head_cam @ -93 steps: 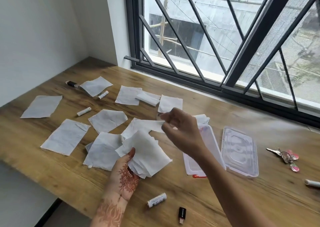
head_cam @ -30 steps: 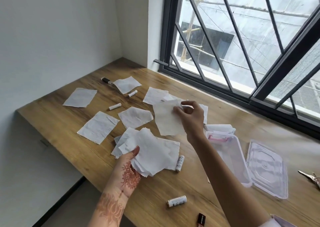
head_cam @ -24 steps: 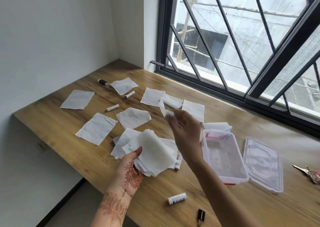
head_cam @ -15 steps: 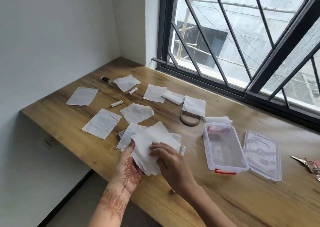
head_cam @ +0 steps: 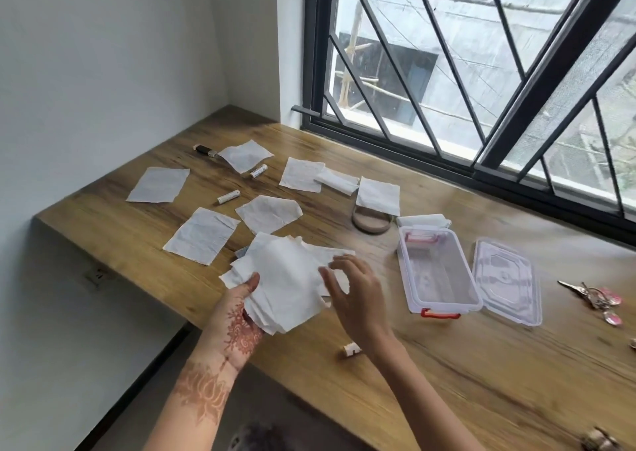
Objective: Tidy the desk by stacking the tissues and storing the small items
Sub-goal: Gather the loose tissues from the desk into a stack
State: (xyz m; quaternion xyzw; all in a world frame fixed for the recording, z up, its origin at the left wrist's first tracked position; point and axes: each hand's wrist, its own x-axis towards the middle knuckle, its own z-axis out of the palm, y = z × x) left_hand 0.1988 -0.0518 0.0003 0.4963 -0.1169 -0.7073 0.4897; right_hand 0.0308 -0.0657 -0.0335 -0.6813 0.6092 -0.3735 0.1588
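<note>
My left hand (head_cam: 237,316) holds a stack of white tissues (head_cam: 285,278) just above the wooden desk (head_cam: 447,364). My right hand (head_cam: 354,292) hovers at the stack's right edge with its fingers apart and nothing in it. Several loose tissues lie flat beyond, such as one (head_cam: 203,235) at the left and another (head_cam: 378,196) near a tan ring (head_cam: 370,223). A clear plastic box (head_cam: 437,271) with red latches stands open at the right, its lid (head_cam: 504,282) beside it. Small white tubes (head_cam: 228,196), (head_cam: 258,171) lie among the tissues.
A black USB stick (head_cam: 204,150) lies at the far left. Keys with pink tags (head_cam: 595,299) rest at the right edge. A small tube (head_cam: 349,349) peeks out under my right wrist. The barred window frame (head_cam: 447,151) borders the desk's back; the front edge drops off at the left.
My right hand carried one tissue from the back of the desk onto the stack and let it go; it now sits at the stack's right edge. The tan ring became uncovered.
</note>
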